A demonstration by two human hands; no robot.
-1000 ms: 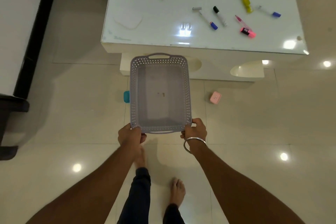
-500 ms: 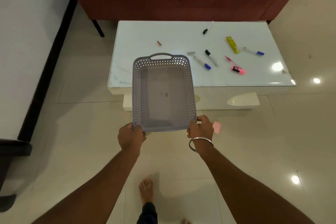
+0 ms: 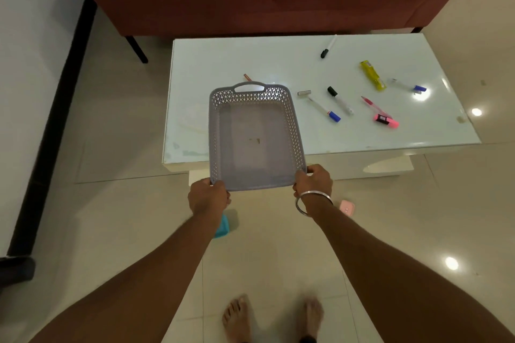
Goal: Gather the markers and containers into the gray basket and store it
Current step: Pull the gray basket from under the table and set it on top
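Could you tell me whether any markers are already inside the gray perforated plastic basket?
No, the gray perforated plastic basket holds no markers; they lie on the white glass-topped table.

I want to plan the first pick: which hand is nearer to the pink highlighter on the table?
Right. The right hand grips the basket's near right corner, below-left of the pink highlighter; the left hand holds the opposite corner, farther away.

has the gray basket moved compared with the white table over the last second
Yes. The gray basket, held by both hands, has moved forward: it was short of the white table over the floor, and now overlaps its near edge.
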